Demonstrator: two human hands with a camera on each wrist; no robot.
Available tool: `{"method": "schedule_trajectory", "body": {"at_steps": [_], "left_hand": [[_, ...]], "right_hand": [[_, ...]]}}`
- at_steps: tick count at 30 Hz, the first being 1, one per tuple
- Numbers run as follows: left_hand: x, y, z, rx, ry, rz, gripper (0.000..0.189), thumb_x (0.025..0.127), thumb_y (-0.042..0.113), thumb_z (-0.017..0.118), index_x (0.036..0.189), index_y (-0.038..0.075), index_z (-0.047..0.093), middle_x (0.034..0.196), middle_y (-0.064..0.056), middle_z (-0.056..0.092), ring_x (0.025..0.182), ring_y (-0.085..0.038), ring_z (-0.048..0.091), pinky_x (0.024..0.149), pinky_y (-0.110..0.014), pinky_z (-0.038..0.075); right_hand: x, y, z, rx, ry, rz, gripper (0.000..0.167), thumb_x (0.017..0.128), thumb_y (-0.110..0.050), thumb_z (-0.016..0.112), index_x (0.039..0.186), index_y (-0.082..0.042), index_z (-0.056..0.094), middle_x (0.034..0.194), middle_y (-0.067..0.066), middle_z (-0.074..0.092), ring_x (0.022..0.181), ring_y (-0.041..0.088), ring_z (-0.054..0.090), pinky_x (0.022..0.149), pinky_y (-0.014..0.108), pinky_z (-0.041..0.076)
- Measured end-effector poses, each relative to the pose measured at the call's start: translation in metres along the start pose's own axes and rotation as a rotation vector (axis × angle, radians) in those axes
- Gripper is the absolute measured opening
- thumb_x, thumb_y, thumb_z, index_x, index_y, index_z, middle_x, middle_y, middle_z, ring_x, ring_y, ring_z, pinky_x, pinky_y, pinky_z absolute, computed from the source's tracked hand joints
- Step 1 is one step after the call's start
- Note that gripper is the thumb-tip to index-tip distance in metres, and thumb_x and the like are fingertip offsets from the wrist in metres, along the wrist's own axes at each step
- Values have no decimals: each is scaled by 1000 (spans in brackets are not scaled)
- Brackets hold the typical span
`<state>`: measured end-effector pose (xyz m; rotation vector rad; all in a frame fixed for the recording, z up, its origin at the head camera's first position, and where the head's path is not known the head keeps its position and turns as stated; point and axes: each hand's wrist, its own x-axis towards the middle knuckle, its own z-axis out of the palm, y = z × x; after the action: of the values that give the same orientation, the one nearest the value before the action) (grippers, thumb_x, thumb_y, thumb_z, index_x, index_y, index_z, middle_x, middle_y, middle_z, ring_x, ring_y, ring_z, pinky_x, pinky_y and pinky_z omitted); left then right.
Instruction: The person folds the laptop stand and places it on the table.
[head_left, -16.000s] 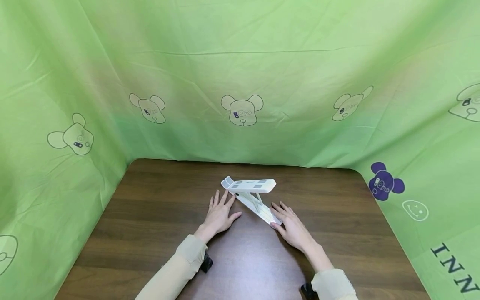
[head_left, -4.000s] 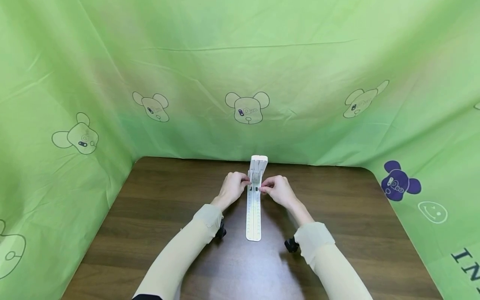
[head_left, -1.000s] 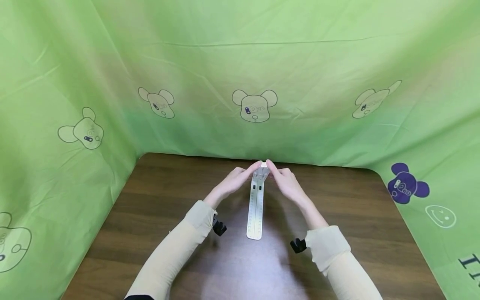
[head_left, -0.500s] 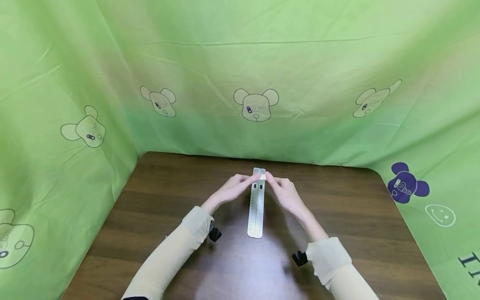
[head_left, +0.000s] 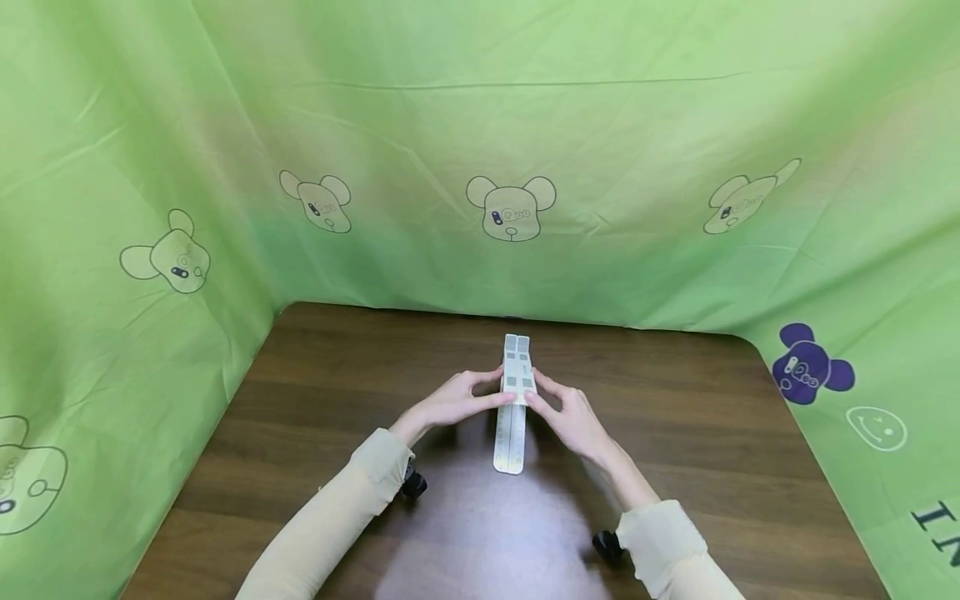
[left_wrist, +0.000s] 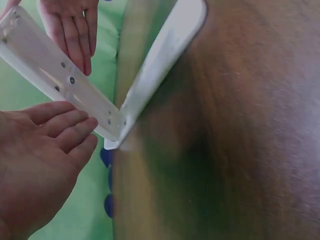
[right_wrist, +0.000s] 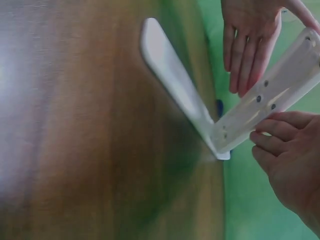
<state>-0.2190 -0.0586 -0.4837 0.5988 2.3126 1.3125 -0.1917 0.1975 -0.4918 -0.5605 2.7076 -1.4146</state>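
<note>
A narrow white foldable laptop stand stands lengthwise on the table. Its base (head_left: 510,446) lies flat, and its upper plate (head_left: 518,371), with grey pads on top, slopes up from the far hinge toward the person. My left hand (head_left: 453,400) holds the plate's left side, thumb at the raised near end and fingers along the edge. On the opposite edge my right hand (head_left: 579,423) holds it the same way. Both wrist views show a wide V between the plate's underside (left_wrist: 65,75) and the base (right_wrist: 170,70), with small dark screws on that underside.
The brown wooden table (head_left: 315,500) has its far edge against a green curtain (head_left: 420,267) printed with bear heads. Curtain also hangs along the left and right sides. A black wrist camera (head_left: 414,483) sits below the left cuff.
Earlier the stand lay diagonally with its plate propped on a strut; later both hands pinched near its slots. Over the last second they swing the plate from the far end toward the person.
</note>
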Motion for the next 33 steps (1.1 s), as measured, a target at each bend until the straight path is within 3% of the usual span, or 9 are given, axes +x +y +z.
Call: {"method": "schedule_trajectory", "body": {"at_steps": [4, 7, 11, 15, 19, 24, 29, 31, 33], "left_hand": [[-3, -9, 2, 37, -44, 49, 86, 104, 55, 70, 168, 6, 40, 173, -11, 44, 161, -32, 45, 132, -54, 42], [-2, -22, 6, 93, -65, 118, 90, 103, 56, 71, 169, 4, 38, 174, -14, 42, 162, -33, 44, 133, -53, 41], [2, -42, 13, 197, -52, 182, 100, 101, 72, 66, 170, 5, 37, 177, -15, 39, 164, -30, 42, 135, -45, 39], [0, -46, 18, 214, -66, 161, 104, 99, 67, 72, 170, 2, 35, 179, -18, 33, 167, -32, 35, 138, -47, 33], [-10, -29, 19, 163, -97, 121, 107, 93, 46, 89, 170, -2, 31, 181, -20, 26, 170, -37, 26, 140, -55, 26], [-10, -45, 32, 311, -86, 165, 115, 94, 62, 82, 173, 1, 25, 183, -17, 24, 172, -32, 23, 141, -46, 25], [-15, -39, 38, 414, -101, 137, 121, 90, 55, 89, 173, -3, 22, 183, -20, 19, 173, -32, 17, 143, -47, 18], [-16, -35, 39, 453, -102, 118, 121, 89, 52, 90, 172, -3, 22, 183, -20, 19, 173, -32, 17, 143, -47, 17], [-16, -35, 42, 499, -99, 115, 121, 89, 54, 89, 172, -3, 23, 183, -19, 20, 173, -31, 17, 143, -46, 18]], "right_hand": [[-8, 7, 4, 12, -29, -19, 72, 107, -46, 68, 159, 3, 53, 162, 24, 54, 151, 49, 51, 126, 68, 42], [-13, 5, 3, 12, -86, 22, 72, 105, -37, 73, 160, 4, 50, 166, 24, 49, 155, 52, 44, 127, 73, 36], [-19, 10, 3, -10, -137, 45, 74, 101, -28, 79, 162, 3, 48, 170, 22, 44, 159, 49, 40, 130, 71, 33], [-24, 14, 5, -46, -180, 48, 82, 97, -27, 84, 163, 3, 45, 173, 23, 39, 161, 48, 37, 131, 69, 33], [-28, 19, 8, -80, -197, 31, 88, 95, -29, 88, 164, 4, 44, 174, 25, 38, 161, 47, 38, 130, 68, 34], [-35, 33, 15, -83, -192, -29, 96, 90, -38, 92, 164, 3, 46, 173, 30, 37, 158, 54, 38, 127, 70, 36], [-39, 57, 25, -87, -185, -100, 103, 89, -50, 91, 168, -5, 43, 174, 30, 36, 159, 55, 36, 136, 27, 28], [-40, 57, 26, -82, -191, -103, 104, 89, -50, 91, 168, -3, 42, 174, 30, 36, 160, 55, 35, 137, 28, 26], [-40, 49, 25, -74, -204, -81, 105, 87, -45, 93, 166, 3, 42, 173, 33, 35, 159, 59, 33, 138, 48, 30]]}}
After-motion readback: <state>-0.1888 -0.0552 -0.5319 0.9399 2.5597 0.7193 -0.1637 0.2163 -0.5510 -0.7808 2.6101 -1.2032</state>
